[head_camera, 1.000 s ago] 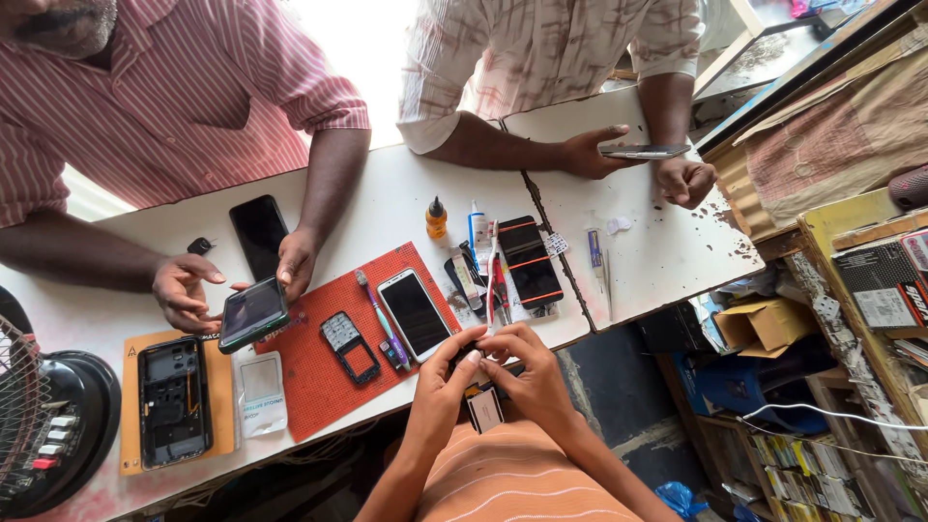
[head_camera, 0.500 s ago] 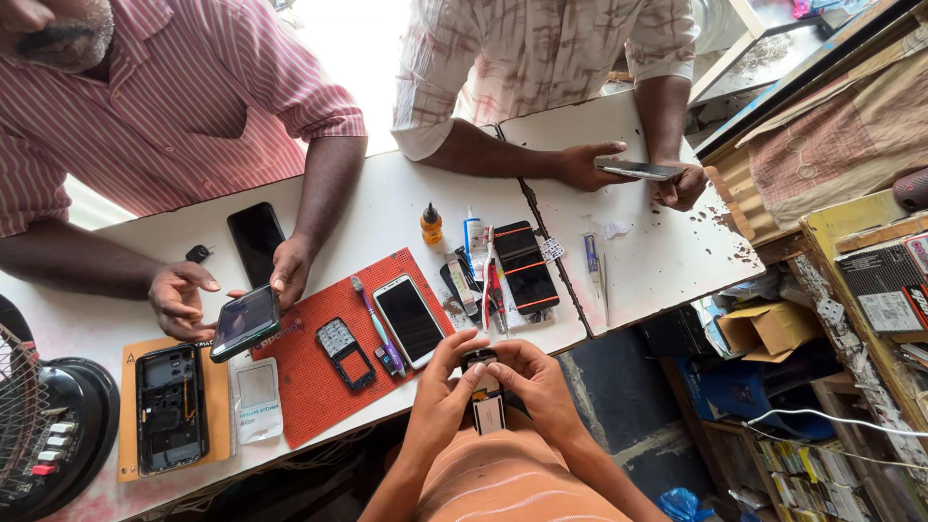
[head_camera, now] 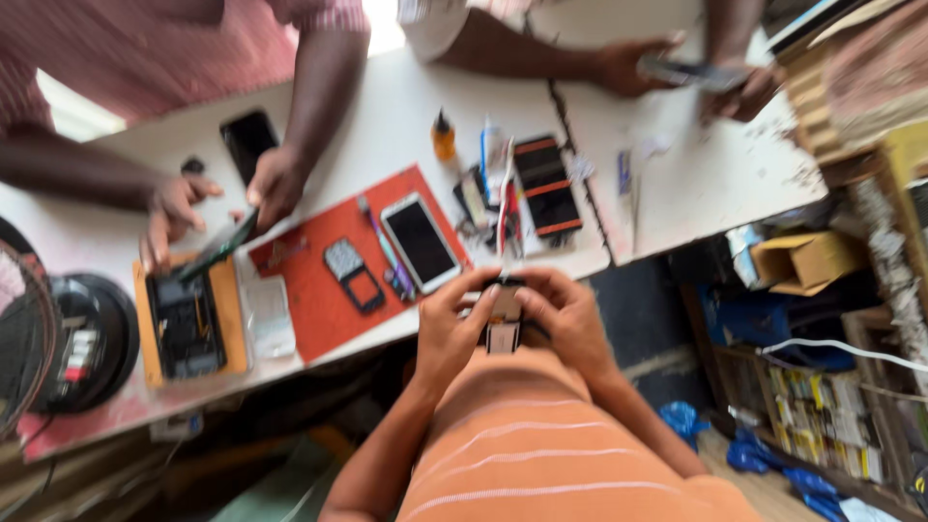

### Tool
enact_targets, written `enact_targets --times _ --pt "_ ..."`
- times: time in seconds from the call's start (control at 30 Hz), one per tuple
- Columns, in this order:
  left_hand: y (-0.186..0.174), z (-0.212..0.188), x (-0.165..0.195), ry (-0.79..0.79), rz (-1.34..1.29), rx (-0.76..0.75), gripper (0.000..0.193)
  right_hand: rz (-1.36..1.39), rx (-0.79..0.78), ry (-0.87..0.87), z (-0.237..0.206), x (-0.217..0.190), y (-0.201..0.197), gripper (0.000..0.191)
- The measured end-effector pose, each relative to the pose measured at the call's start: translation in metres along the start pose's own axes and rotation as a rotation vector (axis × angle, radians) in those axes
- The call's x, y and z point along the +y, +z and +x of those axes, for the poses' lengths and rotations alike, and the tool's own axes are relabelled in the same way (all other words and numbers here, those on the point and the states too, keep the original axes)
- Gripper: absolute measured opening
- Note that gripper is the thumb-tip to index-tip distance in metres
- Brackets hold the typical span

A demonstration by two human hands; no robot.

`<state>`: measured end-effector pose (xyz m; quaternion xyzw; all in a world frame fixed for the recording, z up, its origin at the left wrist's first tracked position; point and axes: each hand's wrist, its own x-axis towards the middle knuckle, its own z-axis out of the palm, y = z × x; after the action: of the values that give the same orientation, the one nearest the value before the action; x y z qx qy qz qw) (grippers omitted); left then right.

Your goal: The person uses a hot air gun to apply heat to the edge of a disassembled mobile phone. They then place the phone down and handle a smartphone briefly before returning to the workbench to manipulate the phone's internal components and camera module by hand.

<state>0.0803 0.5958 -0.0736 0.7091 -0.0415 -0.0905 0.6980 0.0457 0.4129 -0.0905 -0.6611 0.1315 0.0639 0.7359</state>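
A long white table [head_camera: 677,184] runs across the upper half of the frame, tilting down toward the left. On its lower left part lies a red work mat [head_camera: 319,242], and left of that an orange tray [head_camera: 147,324] holding a dark opened phone body. On the mat rest a white smartphone [head_camera: 420,242] with a dark screen and a small black keypad phone [head_camera: 350,275]. To the right of the mat, near mid-frame, lies a black phone with orange-red ends [head_camera: 546,186], beside a clutter of small tools.

Just below the table edge, at lower centre, the person's left hand [head_camera: 449,329] and right hand [head_camera: 570,319] meet over an orange striped shirt. Between them sits a small dark device [head_camera: 503,314] with a pale lower part, probably a small phone or a phone part; the blur does not let me say which. Both hands are closed on it, fingers curled over its sides, the left gripping its left edge and the right its right edge, thumbs near its top. It is held upright, off the table.

At upper left, another person's hands tilt a dark phone [head_camera: 217,246] over the tray; at upper right, a third person holds a flat phone [head_camera: 691,72].
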Motion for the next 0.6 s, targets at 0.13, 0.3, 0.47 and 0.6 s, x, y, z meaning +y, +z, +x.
enact_targets --times 0.13,0.3,0.47,0.6 --pt "0.000 -0.002 0.011 -0.107 -0.102 -0.035 0.029 0.043 -0.010 -0.045 -0.002 -0.005 -0.002 0.026" --pt "0.002 0.001 0.017 -0.054 -0.103 -0.059 0.029 0.051 -0.007 -0.058 -0.001 -0.009 -0.002 0.026" --pt "0.003 0.003 0.014 -0.024 -0.086 -0.079 0.029 0.041 0.013 -0.059 -0.001 -0.008 -0.004 0.025" --pt "0.005 0.004 0.013 -0.112 -0.112 -0.086 0.032 0.082 0.016 -0.060 0.000 -0.004 -0.005 0.024"
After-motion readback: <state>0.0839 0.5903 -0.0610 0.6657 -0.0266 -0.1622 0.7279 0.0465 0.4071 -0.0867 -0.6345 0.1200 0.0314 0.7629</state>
